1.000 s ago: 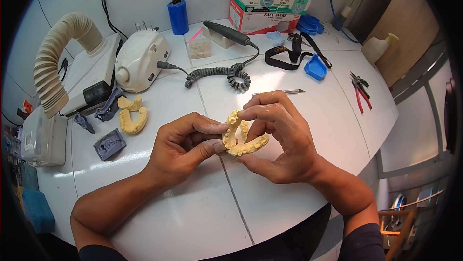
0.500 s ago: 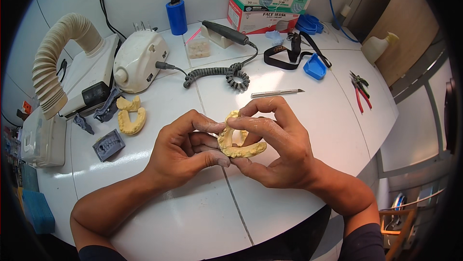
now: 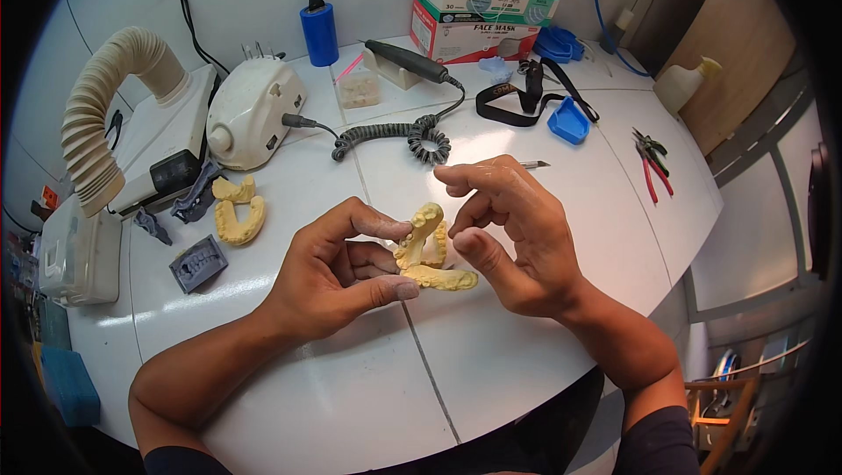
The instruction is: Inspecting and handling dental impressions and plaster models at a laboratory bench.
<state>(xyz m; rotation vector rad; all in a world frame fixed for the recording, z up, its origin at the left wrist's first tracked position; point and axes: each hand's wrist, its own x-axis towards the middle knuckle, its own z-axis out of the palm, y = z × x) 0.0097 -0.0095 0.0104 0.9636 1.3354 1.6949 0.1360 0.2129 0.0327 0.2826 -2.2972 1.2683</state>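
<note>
over the middle of a white round table (image 3: 491,361), two bare hands meeting around a pair of yellow plaster dental casts (image 3: 430,256). left hand (image 3: 338,273) curled, thumb and forefinger pinching the casts from the left — lower cast lying flat against the thumb tip, upper cast tilted up and open like a hinged jaw, resting against the forefinger. right hand (image 3: 513,242) just beside the casts on the right, fingers spread and loosely bent, thumb tip near the lower cast's end; cannot tell whether actually touching, no firm grip visible.

to the left on the table, another yellow cast pair (image 3: 237,209) lying apart, with a grey printed dental model (image 3: 198,263) near it and darker grey pieces (image 3: 195,196) just behind. further left, a ribbed beige suction hose (image 3: 103,115) arching over a white box unit (image 3: 171,137). behind, a white motor unit (image 3: 250,115) with a coiled cable (image 3: 399,131) running to a dark handpiece (image 3: 405,60) on its stand. a blue bottle (image 3: 319,32), a box of face masks (image 3: 478,19), a black strap (image 3: 531,93), blue impression trays (image 3: 568,120) and red-handled pliers (image 3: 649,164) — all well apart from the hands, toward the far and right edge.
</note>
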